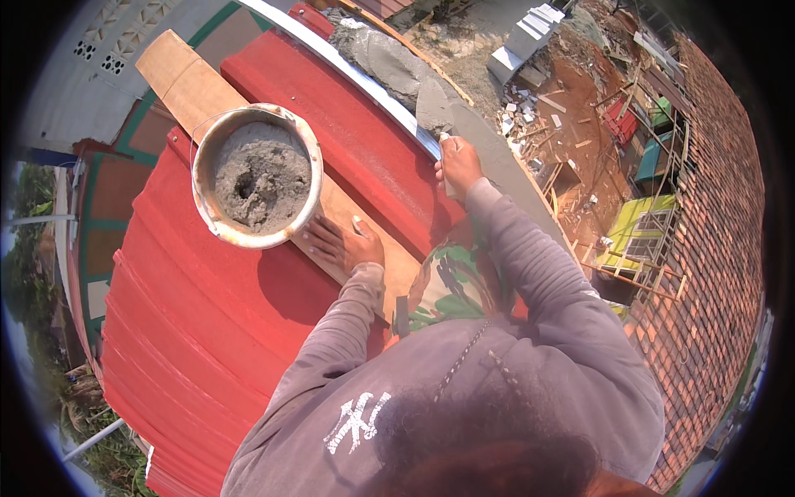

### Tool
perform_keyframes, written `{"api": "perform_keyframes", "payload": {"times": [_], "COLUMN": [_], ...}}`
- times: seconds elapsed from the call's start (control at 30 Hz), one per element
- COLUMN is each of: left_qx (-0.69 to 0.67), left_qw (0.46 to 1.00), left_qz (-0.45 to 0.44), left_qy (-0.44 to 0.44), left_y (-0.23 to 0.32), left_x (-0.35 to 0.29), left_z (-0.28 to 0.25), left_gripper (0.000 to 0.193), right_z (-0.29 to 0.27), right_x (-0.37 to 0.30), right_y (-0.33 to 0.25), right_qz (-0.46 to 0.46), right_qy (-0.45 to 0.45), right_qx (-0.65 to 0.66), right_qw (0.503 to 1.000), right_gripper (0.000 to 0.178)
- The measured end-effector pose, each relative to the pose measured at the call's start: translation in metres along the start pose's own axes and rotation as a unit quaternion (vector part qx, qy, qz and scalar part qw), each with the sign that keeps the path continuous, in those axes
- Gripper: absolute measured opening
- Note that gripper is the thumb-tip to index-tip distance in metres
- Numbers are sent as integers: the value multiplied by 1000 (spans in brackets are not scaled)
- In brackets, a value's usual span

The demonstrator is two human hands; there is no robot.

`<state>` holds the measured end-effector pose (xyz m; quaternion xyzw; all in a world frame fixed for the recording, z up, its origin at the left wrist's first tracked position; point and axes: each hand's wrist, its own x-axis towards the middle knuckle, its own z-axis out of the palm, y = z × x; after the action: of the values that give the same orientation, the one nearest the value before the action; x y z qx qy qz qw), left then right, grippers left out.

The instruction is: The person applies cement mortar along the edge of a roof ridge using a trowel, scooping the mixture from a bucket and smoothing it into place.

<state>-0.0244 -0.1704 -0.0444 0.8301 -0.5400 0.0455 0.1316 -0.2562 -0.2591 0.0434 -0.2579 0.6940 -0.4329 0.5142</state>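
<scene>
My right hand (460,162) is wrapped round the handle of a trowel (432,108). The trowel's mortar-smeared blade rests at the near end of a heap of wet grey mortar (374,60) along a wall top. On a wooden plank (184,76) my left hand (351,243) lies flat, fingers outstretched and holding nothing. Just beyond its fingertips stands a pale, mortar-stained bucket (201,186). Grey mortar (273,170) fills much of the bucket, with a dark hollow in its surface.
Red metal roofing sheets (190,298) slope away under and left of the plank. A white metal strip (348,58) edges them beside the smooth grey mortar band (497,157). Beyond the wall, the ground far below holds rubble (522,116); a tiled roof (712,199) rises at right.
</scene>
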Motion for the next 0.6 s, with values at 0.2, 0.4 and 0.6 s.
{"api": "perform_keyframes", "payload": {"times": [0.2,0.4,0.6], "left_qx": [7,1,16], "left_qw": [1000,1000,999], "left_qz": [-11,13,-16], "left_qy": [-21,-26,-34], "left_y": [-1,15,1], "left_x": [2,-1,-1], "left_z": [-2,5,0], "left_gripper": [84,86,87], "right_z": [97,141,119], "right_x": [60,135,81], "right_y": [-45,-121,-81], "right_qz": [-2,-85,14], "right_qy": [-55,24,50], "right_qx": [125,-156,-55], "right_qw": [991,984,997], "right_gripper": [41,45,46]}}
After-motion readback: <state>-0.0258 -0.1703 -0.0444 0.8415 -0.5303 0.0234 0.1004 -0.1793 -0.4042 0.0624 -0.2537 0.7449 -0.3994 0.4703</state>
